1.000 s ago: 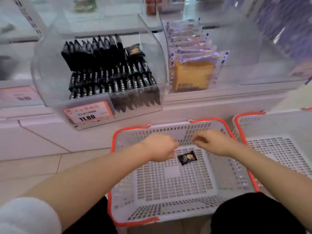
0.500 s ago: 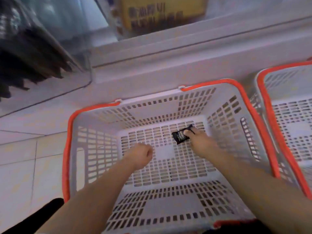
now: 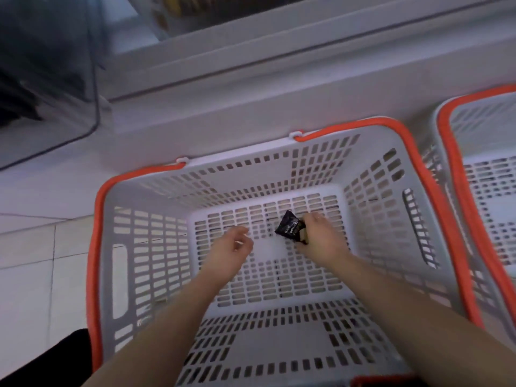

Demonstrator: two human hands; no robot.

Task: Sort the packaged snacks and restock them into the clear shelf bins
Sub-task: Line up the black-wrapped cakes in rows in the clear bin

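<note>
Clear shelf bin (image 3: 47, 79), upper left: transparent wall and curved lower corner in view, dark packets inside blurred beyond reading. Grey basket (image 3: 145, 275) with orange rim, centre: slotted floor and walls, standing on pale floor tiles against the shelf base. Left hand (image 3: 233, 251), inside the basket above its floor: fingers loosely curled, holding nothing, near but apart from the packet. Black snack packet (image 3: 290, 229), on or just off the basket floor, right of centre and toward the far wall: small foil-type pouch with pale lettering and a tan patch at its lower corner, tilted on a corner. It is the only packet seen in this basket. Right hand (image 3: 321, 241): fingers and thumb pinching the packet's right edge. Handling, by judgement: very light, soft and crinkly, glossy film likely slippery, contents possibly crushable; best taken by the sealed edge or lightly across the flat faces, without squeezing the middle. Second basket (image 3: 458, 169), far right: same make, partly cut off by the frame.
</note>
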